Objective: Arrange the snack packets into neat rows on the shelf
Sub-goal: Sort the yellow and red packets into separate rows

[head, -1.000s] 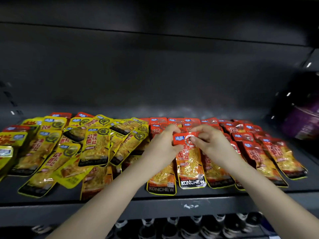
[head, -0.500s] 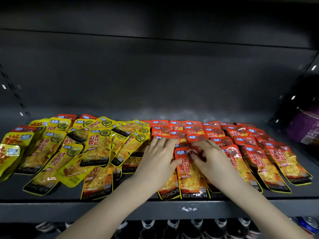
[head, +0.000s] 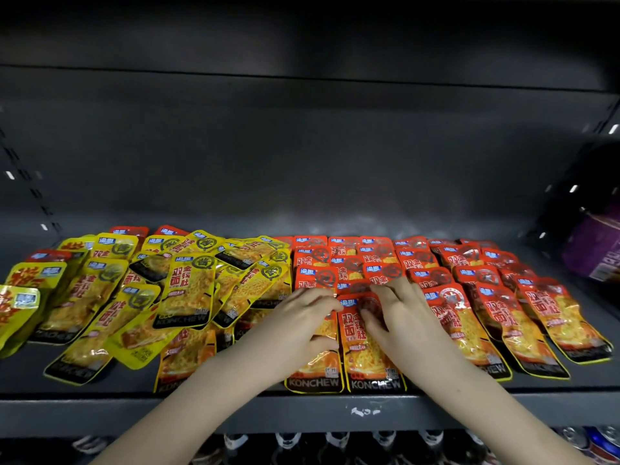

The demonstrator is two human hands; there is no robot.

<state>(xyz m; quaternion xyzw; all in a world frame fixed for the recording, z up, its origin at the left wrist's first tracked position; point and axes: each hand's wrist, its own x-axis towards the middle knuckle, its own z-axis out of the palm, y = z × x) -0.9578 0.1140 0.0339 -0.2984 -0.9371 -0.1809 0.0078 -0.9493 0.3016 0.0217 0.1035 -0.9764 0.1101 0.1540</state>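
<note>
Two bare hands lie flat on the red packets at the front middle of a dark grey metal shelf. The left hand rests palm down with its fingers loosely straight. It covers one red packet and touches the left edge of the front packet beside it. The right hand presses on the top of that same packet with its fingers spread. Neither hand grips anything.

The packets are flat, glossy, rectangular pouches showing yellow shreds, with a dark band reading KONCHEW at the near end. Red ones fill the right half of the shelf in overlapping rows running front to back, roughly six across. Yellow packets sit on the left half in a loose, tilted, overlapping heap. The overlap hides too many for an exact count of either colour.

A purple pack stands at far right. Bottle tops show below the shelf.
</note>
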